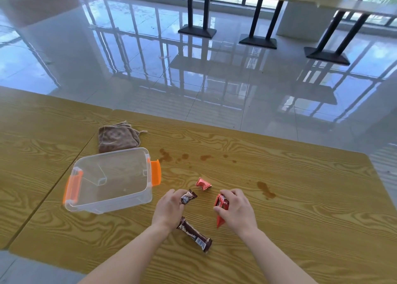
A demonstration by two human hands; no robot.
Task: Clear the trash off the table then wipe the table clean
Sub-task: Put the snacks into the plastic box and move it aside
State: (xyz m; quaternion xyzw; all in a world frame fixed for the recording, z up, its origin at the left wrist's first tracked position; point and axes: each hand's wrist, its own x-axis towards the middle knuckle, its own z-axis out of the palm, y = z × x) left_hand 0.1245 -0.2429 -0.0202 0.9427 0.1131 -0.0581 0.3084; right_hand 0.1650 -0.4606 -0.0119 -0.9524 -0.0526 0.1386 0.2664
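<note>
- The fingers (175, 193) of the left hand (169, 208) are curled, and with the thumb they pinch a small brown-and-white sweet wrapper (189, 196). The right hand (236, 210) has its fingers bent over a red foil snack wrapper (220, 206) and grips its upper part. The palm hides much of it, and only a pointed tip pokes out at six o'clock. I cannot tell whether either wrapper is clear of the surface.
- A yellow wood-grain table (300, 198) bears everything; its near edge is cut off by the bottom of the frame.
- A clear plastic box with orange latches (109, 178) stands upright and lidless at ten o'clock from the left hand. Its see-through walls make the inside hard to read.
- A folded brown cloth (117, 136) lies at twelve o'clock from the box, its near edge hidden behind the rim.
- A long dark-brown bar wrapper (194, 234) lies at six o'clock from the left hand, one end beside the wrist. Its print is too blurred to read.
- A small crumpled red foil wrapper (203, 184) lies at twelve o'clock between the hands, apart from both.
- Brown liquid stains (165, 156) spread at three o'clock from the box, with another patch at two o'clock from the right hand.
</note>
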